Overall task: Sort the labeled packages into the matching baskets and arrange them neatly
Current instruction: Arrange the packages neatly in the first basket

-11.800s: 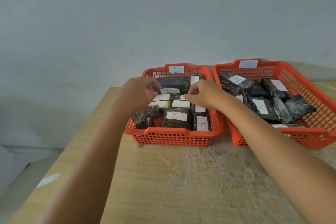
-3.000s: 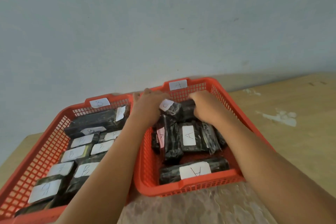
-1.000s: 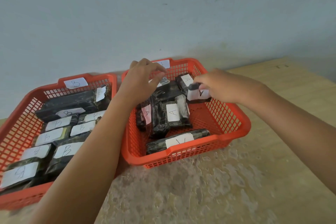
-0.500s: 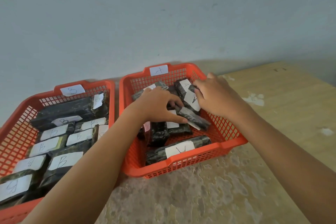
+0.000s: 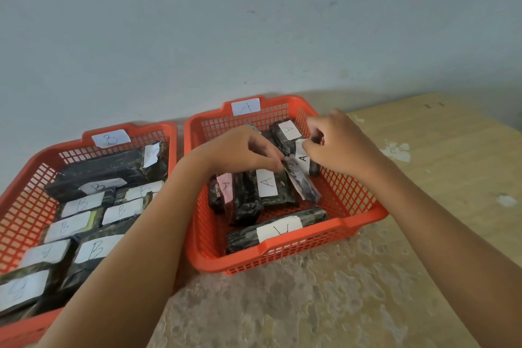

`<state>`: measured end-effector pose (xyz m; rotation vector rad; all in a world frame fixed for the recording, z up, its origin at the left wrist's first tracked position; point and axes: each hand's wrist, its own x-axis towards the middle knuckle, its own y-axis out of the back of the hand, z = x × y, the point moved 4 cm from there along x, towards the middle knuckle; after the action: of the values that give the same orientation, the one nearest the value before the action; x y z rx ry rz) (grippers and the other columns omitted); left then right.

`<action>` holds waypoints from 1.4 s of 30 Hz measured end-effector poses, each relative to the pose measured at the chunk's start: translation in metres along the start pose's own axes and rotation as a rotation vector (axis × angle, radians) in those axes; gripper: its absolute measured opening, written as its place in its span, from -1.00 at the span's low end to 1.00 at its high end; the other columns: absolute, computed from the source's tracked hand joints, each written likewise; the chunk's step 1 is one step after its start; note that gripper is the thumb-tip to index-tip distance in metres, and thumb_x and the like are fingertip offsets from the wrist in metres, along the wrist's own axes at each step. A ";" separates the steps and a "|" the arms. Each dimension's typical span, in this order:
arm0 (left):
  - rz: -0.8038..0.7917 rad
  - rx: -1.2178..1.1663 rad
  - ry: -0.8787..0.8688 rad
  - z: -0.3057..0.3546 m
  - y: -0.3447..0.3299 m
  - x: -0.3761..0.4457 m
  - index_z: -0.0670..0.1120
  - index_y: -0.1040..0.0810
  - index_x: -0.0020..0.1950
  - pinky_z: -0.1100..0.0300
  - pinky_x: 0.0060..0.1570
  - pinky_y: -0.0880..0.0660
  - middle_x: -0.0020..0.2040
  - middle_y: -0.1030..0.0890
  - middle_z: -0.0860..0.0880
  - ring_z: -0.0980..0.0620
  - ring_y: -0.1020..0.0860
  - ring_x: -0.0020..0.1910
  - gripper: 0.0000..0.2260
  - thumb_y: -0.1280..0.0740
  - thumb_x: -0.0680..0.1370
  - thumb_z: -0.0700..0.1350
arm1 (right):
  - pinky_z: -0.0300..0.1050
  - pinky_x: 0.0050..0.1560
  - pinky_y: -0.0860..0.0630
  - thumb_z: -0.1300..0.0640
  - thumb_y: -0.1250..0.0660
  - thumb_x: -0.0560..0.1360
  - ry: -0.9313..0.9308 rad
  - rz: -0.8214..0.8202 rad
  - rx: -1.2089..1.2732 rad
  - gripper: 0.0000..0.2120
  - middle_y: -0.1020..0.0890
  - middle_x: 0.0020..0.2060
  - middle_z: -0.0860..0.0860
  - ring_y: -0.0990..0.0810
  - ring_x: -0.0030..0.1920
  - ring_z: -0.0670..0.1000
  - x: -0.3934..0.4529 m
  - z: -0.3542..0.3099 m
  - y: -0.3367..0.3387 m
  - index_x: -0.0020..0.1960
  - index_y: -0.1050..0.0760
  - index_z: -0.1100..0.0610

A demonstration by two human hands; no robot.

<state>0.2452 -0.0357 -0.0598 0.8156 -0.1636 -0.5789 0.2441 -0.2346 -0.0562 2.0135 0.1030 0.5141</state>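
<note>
Two orange baskets stand side by side on the table. Basket B (image 5: 31, 167) on the left holds several dark packages with white B labels in rows. Basket A (image 5: 361, 215) on the right holds several dark packages labelled A. My left hand (image 5: 243, 151) pinches the upper end of a tilted dark package (image 5: 303, 185) in the middle of basket A. My right hand (image 5: 337, 144) pinches another A package (image 5: 306, 159) near the basket's right wall. A long A package (image 5: 278, 230) lies along the front wall.
The wooden table (image 5: 440, 150) has a worn, patchy top and meets a pale wall at the back. Bare table stretches to the right of basket A and in front of both baskets.
My left hand has lifted off the middle packages and now pinches the tilted package's end. My right hand has shifted slightly right while holding its A package. The view moved a little closer.
</note>
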 end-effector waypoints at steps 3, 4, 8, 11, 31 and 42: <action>0.069 -0.017 -0.007 -0.003 0.002 -0.001 0.09 -0.75 -0.12 0.13 0.18 -0.55 -0.07 -0.75 0.16 0.23 -0.69 0.00 -0.84 -0.56 0.44 0.15 | 0.03 -0.05 -0.41 0.02 -0.33 0.39 0.016 -0.017 -0.216 -0.71 -0.46 -0.24 -0.01 -0.38 -0.10 0.07 -0.003 -0.007 -0.001 -0.39 -0.28 0.03; 0.094 0.022 0.011 -0.005 -0.001 -0.001 0.09 -0.71 -0.10 0.12 0.14 -0.57 -0.12 -0.75 0.17 0.25 -0.69 -0.06 -0.75 -0.57 0.41 0.23 | 0.08 0.01 -0.42 -0.01 -0.33 0.39 0.025 -0.026 -0.318 -0.70 -0.49 -0.22 -0.05 -0.35 -0.03 0.06 -0.003 -0.009 -0.001 -0.42 -0.27 0.00; 0.113 0.292 0.064 -0.003 -0.014 0.004 0.24 -0.61 0.07 0.17 0.08 -0.52 -0.18 -0.68 0.35 0.44 -0.58 -0.13 -0.56 -0.46 0.34 0.46 | 0.13 0.06 -0.42 0.03 -0.32 0.38 0.072 -0.049 -0.451 -0.95 -0.56 -0.14 -0.13 -0.31 0.07 0.04 0.000 -0.011 -0.003 -0.20 -0.48 -0.01; 0.168 0.325 0.042 0.000 -0.009 0.007 0.21 -0.64 0.08 0.10 0.08 -0.57 -0.21 -0.69 0.29 0.39 -0.58 -0.17 -0.71 -0.47 0.45 0.31 | 0.10 0.05 -0.42 -0.02 -0.36 0.46 0.116 -0.077 -0.508 -0.84 -0.62 -0.10 -0.15 -0.30 0.08 0.03 0.000 -0.008 -0.007 0.02 -0.61 -0.03; 0.077 0.371 -0.126 0.022 -0.022 0.017 0.20 -0.74 -0.01 0.01 0.08 -0.57 -0.10 -0.66 0.23 0.26 -0.58 -0.04 -0.89 -0.54 0.50 -0.01 | -0.06 0.17 -0.46 -0.16 -0.44 0.50 -0.098 -0.365 -0.216 -0.70 -0.20 -0.01 0.01 -0.39 -0.11 0.00 -0.002 0.002 0.000 0.16 -0.67 -0.06; -0.004 0.321 -0.040 0.010 -0.023 0.016 0.24 -0.60 0.04 0.02 0.12 -0.44 0.08 -0.61 0.23 0.09 -0.47 0.14 -0.64 -0.64 0.34 0.10 | 0.14 0.23 -0.38 -0.26 -0.58 0.27 0.000 -0.377 -0.533 -0.48 -0.56 0.20 -0.02 -0.37 0.21 0.08 -0.019 -0.004 0.003 0.19 -0.64 -0.17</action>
<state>0.2450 -0.0630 -0.0713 1.1154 -0.2964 -0.5802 0.2250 -0.2385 -0.0581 1.4278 0.3058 0.2616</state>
